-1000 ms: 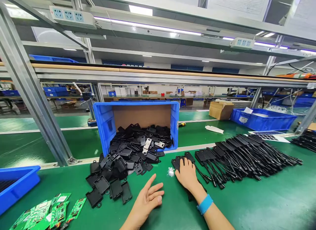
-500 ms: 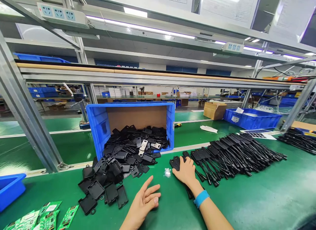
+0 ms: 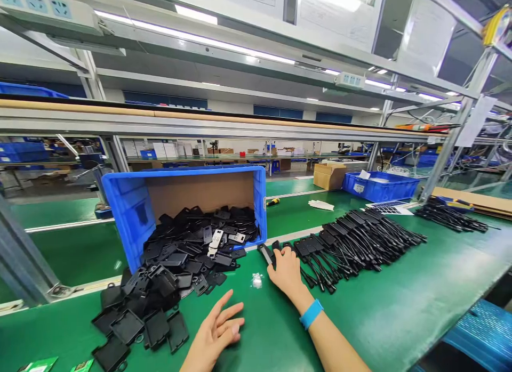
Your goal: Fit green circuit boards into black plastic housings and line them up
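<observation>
My right hand (image 3: 286, 271), with a blue band on its wrist, is closed on a flat black plastic case (image 3: 265, 254) at the left end of a row of cabled cases (image 3: 356, 239). The case is tilted, and my fingers hide part of it. My left hand (image 3: 219, 329) hovers over the green bench (image 3: 256, 350) with its fingers apart and nothing in it. Left of it lies a heap of open black case halves (image 3: 156, 324), spilling from a blue bin (image 3: 261, 201) tipped on its side. A small whitish clump (image 3: 256, 280) sits between the hands.
Green circuit boards (image 3: 40, 365) show at the lower left edge. Behind the row are a white glove-like item (image 3: 321, 205), a cardboard box (image 3: 328, 176) and a blue tray (image 3: 380, 188). More black cables (image 3: 452, 215) lie at the right. A metal rail (image 3: 200, 124) crosses above the bench.
The view has turned to the right. The black case at my right hand has tipped up from lying flat. My left hand stays open in much the same pose.
</observation>
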A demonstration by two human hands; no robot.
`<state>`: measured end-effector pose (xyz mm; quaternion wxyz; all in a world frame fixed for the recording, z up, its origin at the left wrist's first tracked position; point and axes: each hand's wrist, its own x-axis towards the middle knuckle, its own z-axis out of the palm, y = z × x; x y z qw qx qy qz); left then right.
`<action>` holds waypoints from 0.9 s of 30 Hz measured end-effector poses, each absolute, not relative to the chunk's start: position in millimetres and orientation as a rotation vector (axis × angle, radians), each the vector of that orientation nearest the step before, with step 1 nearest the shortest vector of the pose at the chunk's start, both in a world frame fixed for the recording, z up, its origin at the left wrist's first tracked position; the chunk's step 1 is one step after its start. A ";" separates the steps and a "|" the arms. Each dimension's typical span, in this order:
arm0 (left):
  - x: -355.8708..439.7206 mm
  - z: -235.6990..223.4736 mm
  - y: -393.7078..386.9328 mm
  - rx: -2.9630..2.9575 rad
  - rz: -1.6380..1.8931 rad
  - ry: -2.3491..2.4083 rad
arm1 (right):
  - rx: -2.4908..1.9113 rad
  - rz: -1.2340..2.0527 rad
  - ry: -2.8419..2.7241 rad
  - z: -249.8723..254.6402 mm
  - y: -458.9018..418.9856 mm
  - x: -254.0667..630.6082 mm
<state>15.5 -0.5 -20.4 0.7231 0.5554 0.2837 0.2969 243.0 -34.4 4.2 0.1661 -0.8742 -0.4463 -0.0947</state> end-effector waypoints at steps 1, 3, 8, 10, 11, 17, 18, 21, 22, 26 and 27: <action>15.5 -21.0 0.2 1.228 0.656 0.630 | -2.495 -0.251 -1.281 3.9 -34.0 243.0; 15.5 -22.1 1.5 1.228 0.656 0.639 | -2.511 -0.203 -1.296 1.3 -33.9 243.6; 15.8 -24.1 2.0 1.229 0.639 0.627 | -2.549 -0.124 -1.297 -4.5 -38.1 249.2; 15.8 -24.0 1.2 1.234 0.623 0.619 | -2.557 -0.099 -1.302 -3.2 -39.7 252.3; 15.7 -23.8 0.6 1.236 0.616 0.617 | -2.559 -0.090 -1.304 -1.7 -39.7 254.0; 15.0 -21.4 -2.1 1.242 0.581 0.609 | -2.511 -0.077 -1.382 10.3 -17.6 268.3; 15.0 -21.3 -2.4 1.245 0.578 0.601 | -2.499 -0.059 -1.420 11.1 -10.2 270.9; 14.7 -22.2 -2.6 1.240 0.562 0.571 | -2.485 0.022 -1.522 9.4 11.9 276.5; 14.6 -22.8 -2.5 1.234 0.555 0.563 | -2.486 0.038 -1.543 7.9 17.8 277.4; 14.9 -24.8 -1.9 1.226 0.551 0.555 | -2.484 -0.014 -1.559 2.0 28.8 276.2; 15.3 -24.9 -1.9 1.226 0.554 0.556 | -2.484 -0.036 -1.553 1.1 29.0 275.4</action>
